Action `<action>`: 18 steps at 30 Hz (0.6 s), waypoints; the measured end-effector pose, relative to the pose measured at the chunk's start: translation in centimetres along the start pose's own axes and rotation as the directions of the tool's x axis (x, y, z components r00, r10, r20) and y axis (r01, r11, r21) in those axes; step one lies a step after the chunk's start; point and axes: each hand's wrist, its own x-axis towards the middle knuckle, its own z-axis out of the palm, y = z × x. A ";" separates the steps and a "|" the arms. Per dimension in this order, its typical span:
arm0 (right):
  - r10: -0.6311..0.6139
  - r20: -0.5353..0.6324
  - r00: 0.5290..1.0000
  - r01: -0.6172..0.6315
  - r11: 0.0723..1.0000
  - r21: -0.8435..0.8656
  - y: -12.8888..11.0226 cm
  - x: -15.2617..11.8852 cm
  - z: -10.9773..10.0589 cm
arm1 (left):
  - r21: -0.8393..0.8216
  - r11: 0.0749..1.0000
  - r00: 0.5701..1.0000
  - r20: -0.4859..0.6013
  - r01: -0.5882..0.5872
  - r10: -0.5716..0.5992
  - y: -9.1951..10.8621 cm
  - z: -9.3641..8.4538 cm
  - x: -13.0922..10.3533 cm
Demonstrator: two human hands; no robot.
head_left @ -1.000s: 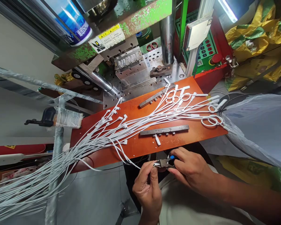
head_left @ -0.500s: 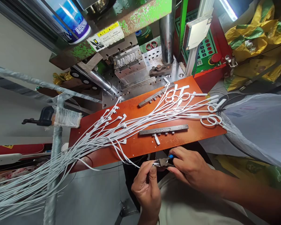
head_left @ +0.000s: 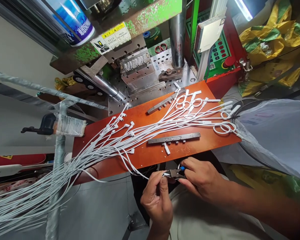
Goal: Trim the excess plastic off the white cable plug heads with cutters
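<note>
I hold the bare left hand upright, thumb pinched against fingers; the bare right hand curls inward, forearm slanting.

Two hands, a left hand and a right hand, share one pair of pliers and one white cable end, while the white cables on the one orange board overlap too much to be counted exactly. That board also carries two metal bars and one short white piece. Beyond it are two chrome pillars, one pair of scissors, one warning label, one blue-and-white canister and one red button.
</note>
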 end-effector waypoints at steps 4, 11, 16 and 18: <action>-0.018 -0.007 1.000 0.018 1.000 0.008 0.0 0.0 0.0 | -0.035 0.999 0.999 -0.021 0.029 -0.030 0.0 0.1 -0.1; -0.007 -0.006 1.000 0.007 0.991 0.132 0.7 -0.5 0.4 | -0.127 0.986 0.993 -0.033 0.112 -0.117 0.2 0.7 0.2; 0.044 -0.069 0.997 -0.041 0.998 0.046 0.8 -0.4 -0.1 | -0.301 0.941 0.980 -0.071 0.157 -0.186 1.0 1.7 1.6; 0.046 -0.052 0.998 -0.047 0.999 -0.022 0.4 -0.4 -0.3 | -0.337 0.925 0.972 -0.086 0.177 -0.217 1.0 1.9 1.7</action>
